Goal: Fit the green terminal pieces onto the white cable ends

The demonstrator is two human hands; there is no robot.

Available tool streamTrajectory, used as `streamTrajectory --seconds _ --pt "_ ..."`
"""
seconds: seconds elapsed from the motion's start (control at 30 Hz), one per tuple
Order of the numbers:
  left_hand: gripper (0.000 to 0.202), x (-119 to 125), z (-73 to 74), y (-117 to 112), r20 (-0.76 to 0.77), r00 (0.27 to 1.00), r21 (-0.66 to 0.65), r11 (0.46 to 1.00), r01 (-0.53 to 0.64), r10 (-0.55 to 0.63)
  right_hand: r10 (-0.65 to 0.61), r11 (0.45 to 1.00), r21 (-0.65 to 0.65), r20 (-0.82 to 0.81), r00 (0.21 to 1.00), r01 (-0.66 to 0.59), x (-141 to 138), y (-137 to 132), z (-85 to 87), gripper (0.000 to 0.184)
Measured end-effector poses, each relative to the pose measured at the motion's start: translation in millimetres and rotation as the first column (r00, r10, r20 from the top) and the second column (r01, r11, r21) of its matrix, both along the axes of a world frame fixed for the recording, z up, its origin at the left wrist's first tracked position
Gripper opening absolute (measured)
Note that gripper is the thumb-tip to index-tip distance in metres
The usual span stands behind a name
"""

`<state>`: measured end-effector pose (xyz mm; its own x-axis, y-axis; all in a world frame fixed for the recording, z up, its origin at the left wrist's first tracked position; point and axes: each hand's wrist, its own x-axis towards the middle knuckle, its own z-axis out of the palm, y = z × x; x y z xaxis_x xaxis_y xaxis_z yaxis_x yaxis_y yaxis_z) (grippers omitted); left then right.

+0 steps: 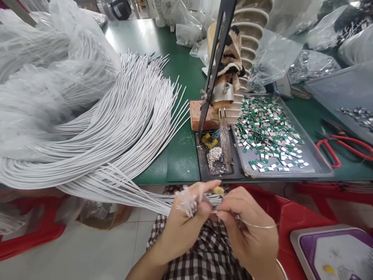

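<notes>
White wires [116, 128]: a large bundle of thin insulated leads, fanned across the green table [177, 77] from the left; the near ends run off the table edge and converge at the hands above the lap.
Left hand [186, 217]: fingers closed around the gathered wire ends; frayed bare tips stick out past the knuckles.
Right hand [247, 229]: thumb and forefinger pinched narrow on what appears to be a single wire end, touching the left hand; the item itself is too small to confirm.
Yellow piece [218, 190]: small, between the two thumbs; identity unclear.
Soldering iron [225, 136]: held on a stand just beyond the hands, tip down over a dark tray.
Grey tray [314, 163]: right of the iron, holds many small green-and-silver parts [265, 132].
Red-handled pliers [344, 147]: on the table, far right.
</notes>
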<state>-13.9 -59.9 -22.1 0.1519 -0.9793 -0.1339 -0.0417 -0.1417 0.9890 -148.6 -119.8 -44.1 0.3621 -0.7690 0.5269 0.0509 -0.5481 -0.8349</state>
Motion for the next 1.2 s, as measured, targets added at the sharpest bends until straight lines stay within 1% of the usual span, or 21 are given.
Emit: streamTrajectory --seconds 0.03,0.1,0.13,0.2,0.27,0.33,0.4,0.5,0.57,0.63,0.73,0.8,0.9,0.93,1.0,1.03,1.07,1.1,1.13,1.17,1.2 --pt "0.037 0.4 3.8 -3.2 0.052 0.998 0.013 0.999 0.047 -0.048 -0.027 0.999 0.025 0.022 0.999 0.027 -3.0 -1.4 -0.1 0.009" --pt "0.021 -0.4 10.0 -9.1 0.156 0.988 -0.027 0.999 0.018 -0.014 -0.052 0.994 0.097 0.056 0.997 0.047 -7.1 -3.4 -0.8 0.010" --pt "0.018 -1.4 12.2 -11.3 0.206 0.978 -0.079 0.997 -0.001 0.017 -0.041 0.990 0.140 0.072 0.997 0.031 -8.4 -3.9 -1.1 0.012" --pt "0.017 -3.2 14.8 -13.9 0.279 0.958 -0.172 0.985 -0.016 0.064 0.013 0.977 0.213 0.097 0.995 -0.034 -9.9 -4.8 -1.4 0.018" --pt "0.016 -4.2 15.7 -14.9 0.312 0.947 -0.212 0.977 -0.005 0.072 0.058 0.969 0.233 0.105 0.993 -0.081 -11.0 -5.7 -0.6 0.022" --pt "0.016 -4.1 15.4 -15.3 0.320 0.945 -0.215 0.977 0.004 0.067 0.066 0.969 0.229 0.103 0.992 -0.088 -12.1 -6.9 0.8 0.028" --pt "0.015 -3.4 14.5 -16.0 0.325 0.944 -0.210 0.978 0.009 0.062 0.055 0.966 0.246 0.106 0.993 -0.079 -13.3 -8.5 1.7 0.030" --pt "0.016 -2.0 13.4 -18.2 0.323 0.946 -0.178 0.983 0.032 0.028 0.100 0.938 0.320 0.113 0.989 -0.132 -15.6 -11.6 1.6 0.017" --pt "0.017 -1.1 13.8 -19.9 0.331 0.944 -0.165 0.985 0.051 0.006 0.133 0.923 0.352 0.097 0.986 -0.159 -17.4 -14.0 1.6 0.014" --pt "0.017 -0.3 14.8 -21.3 0.342 0.940 -0.147 0.988 0.053 0.001 0.138 0.928 0.340 0.068 0.988 -0.153 -19.0 -16.3 2.3 0.016" --pt "0.017 0.3 15.2 -22.2 0.333 0.943 -0.109 0.994 0.030 0.008 0.145 0.944 0.294 0.046 0.988 -0.152 -19.9 -18.9 3.3 0.025" --pt "0.017 0.3 14.2 -22.5 0.340 0.940 -0.106 0.994 0.032 0.006 0.144 0.943 0.299 0.037 0.989 -0.148 -19.5 -19.5 3.5 0.023" --pt "0.015 0.3 11.6 -22.5 0.363 0.932 -0.146 0.988 0.041 0.015 0.150 0.915 0.379 0.001 0.989 -0.139 -18.9 -19.0 4.5 0.015" --pt "0.014 0.4 10.7 -22.3 0.366 0.931 -0.161 0.986 0.050 0.012 0.170 0.897 0.415 -0.012 0.985 -0.150 -19.0 -19.0 5.3 0.015" --pt "0.011 1.5 8.7 -21.4 0.365 0.931 -0.178 0.981 0.074 -0.004 0.241 0.861 0.470 -0.034 0.970 -0.197 -20.8 -21.2 7.4 0.023" --pt "0.009 2.5 7.8 -20.9 0.362 0.932 -0.179 0.980 0.082 -0.012 0.273 0.855 0.471 -0.056 0.960 -0.215 -22.5 -23.9 8.2 0.025" --pt "0.007 3.7 6.9 -20.4 0.351 0.936 -0.176 0.981 0.077 -0.011 0.275 0.870 0.447 -0.093 0.957 -0.206 -25.0 -28.2 8.4 0.026" --pt "0.006 5.0 6.2 -20.0 0.330 0.944 -0.169 0.984 0.059 0.000 0.230 0.906 0.395 -0.153 0.961 -0.154 -28.2 -34.1 7.9 0.026" --pt "0.006 6.2 5.6 -19.9 0.300 0.954 -0.161 0.986 0.031 0.019 0.125 0.950 0.310 -0.242 0.962 -0.045 -31.9 -41.6 6.3 0.024" --pt "0.007 7.2 5.2 -20.1 0.269 0.963 -0.149 0.989 0.006 0.034 -0.053 0.972 0.199 -0.339 0.939 0.126 -36.0 -50.5 3.8 0.022" --pt "0.008 7.8 4.9 -20.5 0.238 0.970 -0.135 0.991 -0.014 0.046 -0.233 0.952 0.075 -0.445 0.864 0.295 -40.2 -60.3 0.5 0.023"
